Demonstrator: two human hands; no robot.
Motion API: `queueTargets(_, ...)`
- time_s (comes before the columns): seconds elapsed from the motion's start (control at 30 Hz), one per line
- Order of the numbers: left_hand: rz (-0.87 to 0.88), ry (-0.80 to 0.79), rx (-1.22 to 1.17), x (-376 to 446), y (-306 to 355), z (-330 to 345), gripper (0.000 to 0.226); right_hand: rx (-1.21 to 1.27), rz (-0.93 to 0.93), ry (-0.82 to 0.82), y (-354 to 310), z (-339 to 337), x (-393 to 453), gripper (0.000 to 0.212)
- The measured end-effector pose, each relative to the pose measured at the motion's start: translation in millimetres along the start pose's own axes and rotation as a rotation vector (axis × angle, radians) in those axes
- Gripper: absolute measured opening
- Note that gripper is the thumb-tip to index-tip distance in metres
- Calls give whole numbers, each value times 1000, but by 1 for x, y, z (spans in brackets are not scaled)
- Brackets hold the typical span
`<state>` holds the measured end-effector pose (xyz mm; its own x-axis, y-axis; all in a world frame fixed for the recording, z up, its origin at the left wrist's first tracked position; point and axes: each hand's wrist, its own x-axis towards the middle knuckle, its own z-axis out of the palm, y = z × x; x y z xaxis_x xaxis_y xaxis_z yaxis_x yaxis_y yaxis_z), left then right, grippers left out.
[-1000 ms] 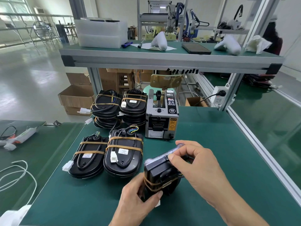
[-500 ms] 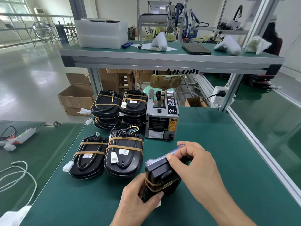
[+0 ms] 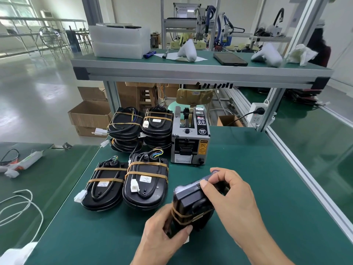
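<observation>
A black unit [image 3: 191, 202] sits at lower centre of the frame, tilted up off the green table [image 3: 248, 150], with tan bands [image 3: 186, 217] round its lower part. The left hand [image 3: 164, 232] grips its lower left corner, fingers curled behind and thumb pressed on the front. The right hand [image 3: 235, 201] curls over the upper right edge, fingertips pinching the pale rim. To the left lie two banded units [image 3: 146, 181], touching side by side. Above them, at mid-frame, stand stacks [image 3: 141, 125] of more units, with a dispenser [image 3: 190, 142] just right of them.
</observation>
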<state>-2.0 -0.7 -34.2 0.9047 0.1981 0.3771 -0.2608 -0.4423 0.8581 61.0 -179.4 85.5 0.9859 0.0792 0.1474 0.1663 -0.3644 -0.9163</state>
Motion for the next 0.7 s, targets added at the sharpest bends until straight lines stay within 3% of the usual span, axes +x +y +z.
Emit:
queueTargets(0.33, -13, 10, -2, -1, -3, 0, 55, 26, -4, 6, -2, 8, -6, 22)
queueTargets(0.7, -51, -7, 11, 0, 1, 2, 55, 69, -20, 55, 11, 6, 1, 8)
